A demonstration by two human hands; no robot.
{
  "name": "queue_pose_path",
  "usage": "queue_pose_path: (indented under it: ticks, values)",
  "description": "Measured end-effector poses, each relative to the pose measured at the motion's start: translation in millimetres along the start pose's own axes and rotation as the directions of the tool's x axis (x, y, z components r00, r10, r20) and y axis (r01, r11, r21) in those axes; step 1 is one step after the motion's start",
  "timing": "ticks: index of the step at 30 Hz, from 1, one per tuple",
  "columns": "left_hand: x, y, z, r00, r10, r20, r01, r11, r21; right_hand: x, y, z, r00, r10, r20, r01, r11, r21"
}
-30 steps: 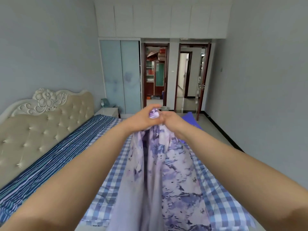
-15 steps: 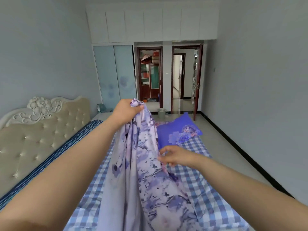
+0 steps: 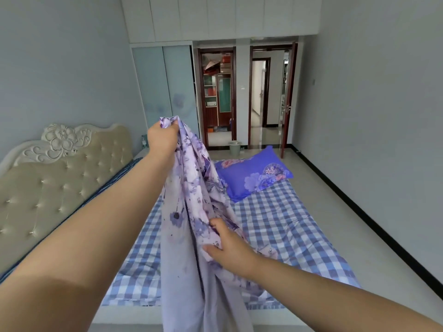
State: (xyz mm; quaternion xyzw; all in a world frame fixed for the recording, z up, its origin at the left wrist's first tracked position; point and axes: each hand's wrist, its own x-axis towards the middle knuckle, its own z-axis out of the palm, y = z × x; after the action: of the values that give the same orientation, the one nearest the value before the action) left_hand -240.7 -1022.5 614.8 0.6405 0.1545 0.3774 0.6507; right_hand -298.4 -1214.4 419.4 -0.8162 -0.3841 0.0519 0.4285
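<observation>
Right hand (image 3: 230, 245) sliding further down lilac floral cotton sheet (image 3: 191, 200), loosely pinching its fold; left hand (image 3: 161, 137) clenching bunched top corner high. Probably tracing edge toward next corner.

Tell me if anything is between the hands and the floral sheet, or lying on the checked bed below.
Nothing between: the left hand grips the floral sheet at its top, the right hand a fold lower down. On the checked bed only the blue pillow lies, at the far end.
</observation>
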Motion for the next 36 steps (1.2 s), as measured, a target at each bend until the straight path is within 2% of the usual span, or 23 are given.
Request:
queue_pose_path:
  ticks: [2,4,7,9,10,12,14,15,16,17,18,19,20,23,25,26,28,29,30,31,33,34,36]
  values:
    - [6.3,-2.4,-2.2,0.998,-0.037,-0.044,0.035,0.999,-0.030,-6.9,13.1,12.7,0.976,0.122,0.181,-0.119,0.993,-0.027]
    - [14.6,-6.4,-5.3,0.995,-0.058,-0.076,0.055,0.998,-0.039,-14.9,34.5,21.1,0.923,0.228,0.309,-0.177,0.967,-0.184]
    - [30.7,-18.3,-8.9,0.988,-0.073,-0.138,0.068,0.997,-0.035,-29.6,66.4,29.5,0.874,0.303,0.380,-0.177,0.926,-0.333]
    - [39.5,-29.4,-12.7,0.980,-0.075,-0.187,0.075,0.997,-0.005,-35.2,81.3,28.9,0.881,0.296,0.370,-0.185,0.934,-0.307]
    - [43.5,-35.0,-15.1,0.976,-0.068,-0.209,0.075,0.997,0.023,-35.3,86.8,24.9,0.899,0.298,0.321,-0.223,0.942,-0.251]
    - [49.5,-46.1,-20.3,0.965,-0.038,-0.258,0.067,0.992,0.107,-28.3,95.0,5.6,0.931,0.364,0.022,-0.363,0.931,-0.021]
    - [51.4,-55.2,-28.0,0.962,-0.033,-0.272,0.090,0.976,0.199,-18.7,103.6,-29.4,0.792,0.482,-0.375,-0.381,0.870,0.313]
    - [52.6,-60.3,-31.7,0.960,-0.019,-0.280,0.092,0.964,0.250,-15.2,104.6,-46.1,0.726,0.479,-0.494,-0.360,0.876,0.320]
    - [54.4,-65.8,-36.2,0.954,-0.023,-0.299,0.107,0.958,0.267,-13.3,101.9,-60.8,0.730,0.416,-0.542,-0.372,0.907,0.196]
    - [58.0,-72.6,-39.1,0.948,-0.018,-0.317,0.108,0.957,0.270,-12.8,98.9,-67.3,0.808,0.341,-0.480,-0.385,0.923,0.007]
    - [61.1,-77.6,-41.4,0.950,-0.029,-0.311,0.112,0.961,0.254,-14.3,93.4,-68.0,0.910,0.282,-0.304,-0.358,0.905,-0.231]
    - [64.2,-82.3,-42.6,0.958,-0.021,-0.286,0.097,0.963,0.252,-18.9,86.7,-62.3,0.966,0.243,-0.090,-0.258,0.864,-0.433]
    - [62.8,-82.3,-43.7,0.968,-0.040,-0.250,0.104,0.962,0.252,-24.9,84.2,-51.6,0.968,0.233,0.091,-0.147,0.823,-0.549]
    - [61.5,-91.4,-42.9,0.965,-0.043,-0.258,0.098,0.974,0.205,-52.5,86.9,-16.3,0.901,0.236,0.364,0.003,0.836,-0.549]
    - [54.0,-94.4,-41.7,0.966,-0.051,-0.253,0.110,0.968,0.224,-69.2,101.3,-3.8,0.777,0.409,0.479,-0.147,0.857,-0.493]
    - [51.5,-96.1,-40.8,0.966,-0.052,-0.253,0.113,0.966,0.232,-75.8,109.7,0.1,0.662,0.533,0.528,-0.209,0.807,-0.552]
    - [53.4,-102.6,-36.4,0.959,-0.085,-0.270,0.144,0.968,0.208,-86.0,125.7,3.9,0.492,0.708,0.506,-0.101,0.624,-0.775]
    - [53.1,-103.2,-35.6,0.954,-0.105,-0.281,0.164,0.966,0.197,-88.3,132.6,4.5,0.485,0.754,0.443,-0.013,0.513,-0.858]
    - [51.9,-104.4,-36.0,0.952,-0.115,-0.284,0.177,0.963,0.203,-90.7,137.1,4.7,0.536,0.761,0.365,0.037,0.411,-0.911]
    - [52.3,-105.7,-37.4,0.947,-0.111,-0.301,0.185,0.956,0.229,-93.4,146.7,3.0,0.615,0.738,0.279,-0.001,0.354,-0.935]
    - [53.4,-112.6,-46.1,0.945,-0.098,-0.312,0.184,0.948,0.260,-100.1,159.9,-9.5,0.702,0.705,0.102,-0.240,0.369,-0.898]
    - [53.5,-115.5,-50.4,0.955,-0.102,-0.278,0.172,0.955,0.242,-103.6,163.9,-17.2,0.690,0.722,0.042,-0.401,0.430,-0.809]
    - [53.3,-116.6,-55.0,0.960,-0.128,-0.251,0.187,0.955,0.232,-105.1,168.1,-27.2,0.623,0.780,-0.061,-0.721,0.542,-0.433]
